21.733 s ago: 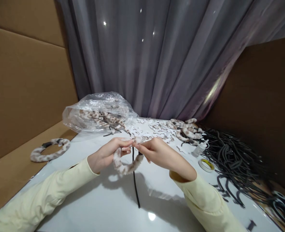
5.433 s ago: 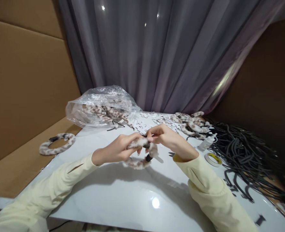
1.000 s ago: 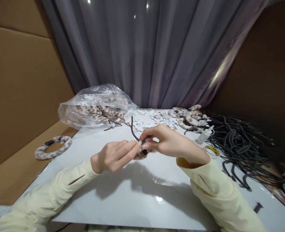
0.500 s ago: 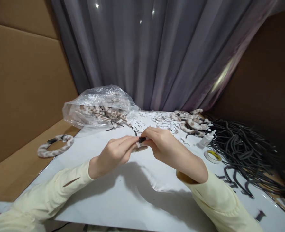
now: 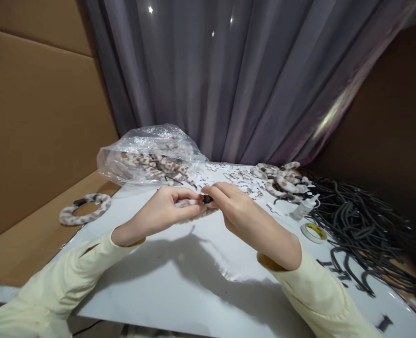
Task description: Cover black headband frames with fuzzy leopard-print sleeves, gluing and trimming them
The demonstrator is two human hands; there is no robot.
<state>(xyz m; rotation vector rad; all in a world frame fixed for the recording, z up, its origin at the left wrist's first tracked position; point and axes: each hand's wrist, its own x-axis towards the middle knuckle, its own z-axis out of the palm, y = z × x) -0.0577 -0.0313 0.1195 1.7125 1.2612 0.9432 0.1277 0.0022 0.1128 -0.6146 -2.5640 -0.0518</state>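
A fluffy white-and-brown plush ring (image 5: 204, 213) is held above the middle of the white table (image 5: 151, 291), mostly covered by my fingers. Its black joint (image 5: 207, 199) shows between the two hands. From the left, my left hand (image 5: 162, 209) pinches the ring beside this joint with thumb and forefinger. My right hand (image 5: 239, 209) closes over the joint's other side, fingertips bent down onto it; the thumb is largely hidden.
On the left, a similar plush ring (image 5: 68, 218) lies across cardboard and table edge. Behind are a clear plastic bag (image 5: 123, 171) of spotted plush strips and scattered scraps (image 5: 241, 178). To the right are more plush rings (image 5: 287, 183), a squeeze bottle (image 5: 304, 209), a tape roll (image 5: 313, 233) and black tubes (image 5: 359, 216).
My left hand has shifted slightly left and opened into a wider pinch, showing more of the plush. The fingers of my right hand have moved over the black joint. The view has shifted slightly.
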